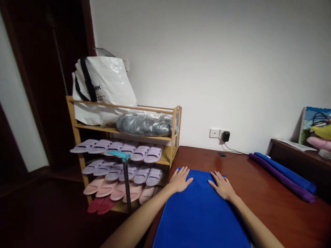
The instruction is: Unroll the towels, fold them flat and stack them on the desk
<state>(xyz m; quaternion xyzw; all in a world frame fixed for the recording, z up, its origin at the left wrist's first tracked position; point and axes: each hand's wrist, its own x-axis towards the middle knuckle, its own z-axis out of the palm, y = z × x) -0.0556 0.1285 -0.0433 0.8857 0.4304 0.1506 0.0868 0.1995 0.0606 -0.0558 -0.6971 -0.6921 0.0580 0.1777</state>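
A blue cloth point(199, 213) lies spread flat on the reddish-brown wooden table point(279, 206), running toward me past the bottom of the view. On its far left corner rests my left hand point(180, 179), palm down with the fingers spread. My right hand point(221, 185) presses flat near the far right corner, fingers stretched and thumb apart. Neither hand grips anything. Right of the cloth, a rolled purple cloth point(281, 179) and a rolled blue cloth point(287, 173) lie side by side.
Left of the table stands a wooden shoe rack point(172, 160) with several lilac slippers point(153, 153), pink slippers point(117, 191) and a white bag point(108, 79). A teal-topped pole point(126, 179) stands before it. A black plug point(226, 136) sits in the wall; its cord reaches the table.
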